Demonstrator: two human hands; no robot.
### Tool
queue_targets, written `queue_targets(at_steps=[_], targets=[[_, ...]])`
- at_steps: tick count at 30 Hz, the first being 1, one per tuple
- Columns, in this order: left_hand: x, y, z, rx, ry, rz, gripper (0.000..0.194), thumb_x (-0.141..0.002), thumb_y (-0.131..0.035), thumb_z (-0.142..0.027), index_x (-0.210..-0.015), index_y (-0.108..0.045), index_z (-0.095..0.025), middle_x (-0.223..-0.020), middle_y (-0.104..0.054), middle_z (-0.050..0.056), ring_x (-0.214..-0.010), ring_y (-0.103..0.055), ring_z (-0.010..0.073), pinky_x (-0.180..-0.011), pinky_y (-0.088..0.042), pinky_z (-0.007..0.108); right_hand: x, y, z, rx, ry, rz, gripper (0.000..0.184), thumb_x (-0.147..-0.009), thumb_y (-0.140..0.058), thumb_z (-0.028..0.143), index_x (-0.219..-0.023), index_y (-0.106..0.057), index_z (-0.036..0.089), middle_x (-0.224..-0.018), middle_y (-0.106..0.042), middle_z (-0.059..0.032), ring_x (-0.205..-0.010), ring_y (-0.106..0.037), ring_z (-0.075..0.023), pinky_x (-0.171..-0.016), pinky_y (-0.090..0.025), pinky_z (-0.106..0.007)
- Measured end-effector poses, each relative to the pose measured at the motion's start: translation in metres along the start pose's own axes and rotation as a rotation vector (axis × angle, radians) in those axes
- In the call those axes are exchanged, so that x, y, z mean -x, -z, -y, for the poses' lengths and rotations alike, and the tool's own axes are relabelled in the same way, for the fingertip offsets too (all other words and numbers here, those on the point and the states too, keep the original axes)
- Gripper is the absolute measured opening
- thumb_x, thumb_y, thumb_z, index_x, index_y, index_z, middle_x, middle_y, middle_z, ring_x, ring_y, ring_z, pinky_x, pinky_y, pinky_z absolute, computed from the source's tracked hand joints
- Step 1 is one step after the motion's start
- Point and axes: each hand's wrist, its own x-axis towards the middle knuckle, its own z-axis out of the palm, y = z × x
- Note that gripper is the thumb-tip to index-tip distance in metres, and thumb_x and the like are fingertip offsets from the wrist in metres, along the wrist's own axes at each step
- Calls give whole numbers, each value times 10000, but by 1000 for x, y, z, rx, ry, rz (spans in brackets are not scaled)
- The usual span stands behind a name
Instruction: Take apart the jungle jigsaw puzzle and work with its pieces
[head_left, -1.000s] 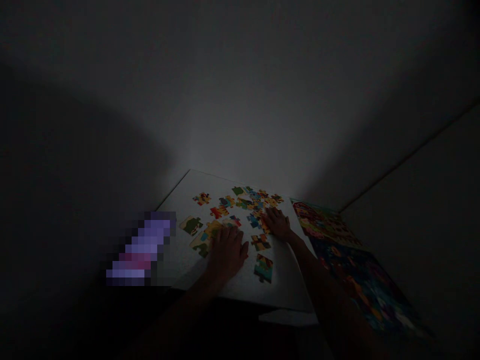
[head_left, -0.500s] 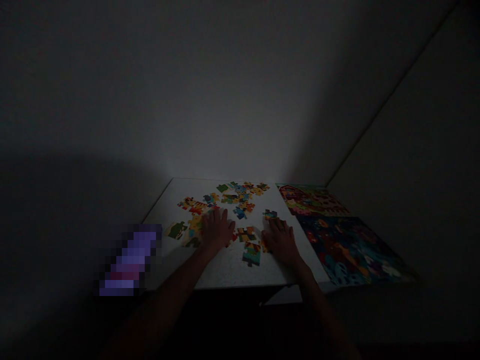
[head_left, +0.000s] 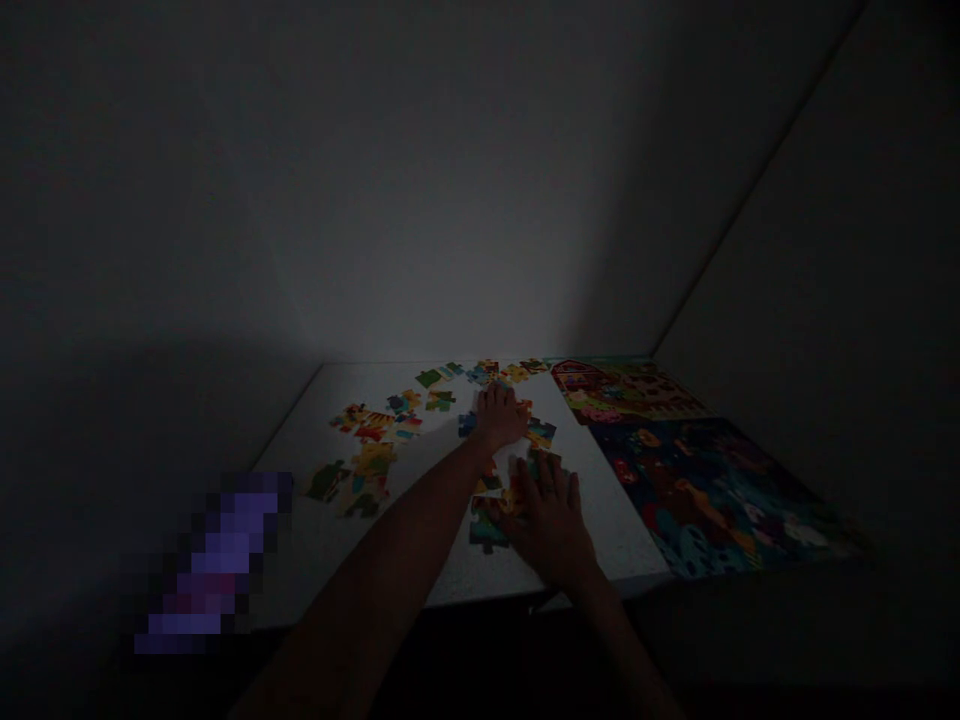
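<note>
Loose jigsaw pieces lie scattered on a white table (head_left: pixel 600 520) in dim light. My left hand (head_left: pixel 501 415) reaches to the middle of the scatter, fingers apart and laid over several pieces. Just right of it is a blue-and-orange puzzle piece (head_left: pixel 541 432). Nearer to me, my right hand (head_left: pixel 551 520) rests flat with spread fingers, partly covering a few pieces. A teal puzzle piece (head_left: pixel 487 530) lies beside its thumb. At the left are a yellow puzzle piece (head_left: pixel 375 458) and a dark green puzzle piece (head_left: pixel 326 482). My forearm hides part of the tabletop.
Two pictures lie along the right side: a red farm scene (head_left: pixel 630 392) at the back and a dark blue animal scene (head_left: pixel 697 495) in front. A pixelated purple shape (head_left: pixel 210 570) is beyond the table's left edge. A pale wall (head_left: pixel 450 200) rises behind.
My left hand has moved right and away from me, off the left group of pieces. My right hand has shifted slightly toward me. The camera view has shifted a little too.
</note>
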Motion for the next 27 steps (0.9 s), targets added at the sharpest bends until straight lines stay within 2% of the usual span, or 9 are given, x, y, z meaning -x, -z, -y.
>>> queue_targets(at_steps=[2,5,8,11,14,16,19,23,27], targets=[[4,0,-7,2,-26,23,643,-976,-243,-473,-1505,-321,-115,-1610,-255,162,-1493,-196,301,-1195,-148,492,-1,1,0,1,-16,-3,913,-861,-360,779,-1540,-329,169,-1618,-228,-165,-1514,-63,-367,-1189,-73,-604],[18,8,4,-13,-49,58,651,-959,-284,-530,-1487,-367,-158,-1582,-321,165,-1469,-261,333,-1179,-139,568,-3,-2,-2,-3,-39,-13,913,-875,-349,761,-1528,-346,123,-1612,-230,-190,-1511,-79,-373,-1195,-91,-584],[43,21,35,-44,-53,61,584,-959,-333,-489,-1457,-416,-197,-1562,-365,157,-1452,-297,351,-1167,-105,623,-7,-6,-5,-13,-70,-39,856,-907,-306,725,-1524,-357,134,-1608,-251,-183,-1509,-100,-370,-1191,-118,-578],[77,32,75,-74,-31,17,497,-975,-352,-399,-1441,-443,-254,-1551,-394,131,-1468,-262,351,-1153,-110,654,-18,-8,-10,12,-111,-54,828,-921,-306,703,-1521,-361,136,-1606,-259,-182,-1507,-114,-370,-1189,-135,-562],[111,38,109,-132,24,-63,465,-985,-365,-376,-1409,-500,-242,-1534,-413,156,-1456,-287,366,-1154,-152,638,-38,-5,-15,59,-154,-23,824,-927,-334,684,-1524,-348,117,-1604,-250,-204,-1501,-135,-377,-1187,-140,-535],[130,39,123,-132,58,-69,467,-987,-379,-370,-1425,-490,-249,-1535,-410,159,-1457,-283,375,-1147,-172,646,-54,-1,-16,91,-186,-3,823,-928,-338,684,-1528,-337,120,-1604,-241,-214,-1497,-144,-381,-1183,-126,-534],[157,35,127,-94,94,-55,478,-1002,-364,-378,-1459,-451,-268,-1559,-371,152,-1468,-260,360,-1153,-197,624,-83,4,-14,106,-239,33,822,-928,-294,701,-1541,-309,152,-1609,-220,-215,-1493,-138,-393,-1161,-103,-587],[186,23,114,-38,69,-157,442,-999,-394,-422,-1414,-505,-320,-1574,-354,117,-1468,-263,352,-1161,-194,619,-120,4,-6,91,-260,93,814,-923,-261,709,-1550,-277,190,-1617,-202,-196,-1490,-130,-408,-1128,-118,-658],[199,16,105,30,-17,-225,445,-978,-442,-468,-1397,-520,-340,-1558,-384,111,-1465,-271,354,-1167,-181,629,-149,-7,3,106,-209,59,815,-919,-287,707,-1534,-300,172,-1596,-252,-194,-1482,-165,-396,-1129,-143,-650]])
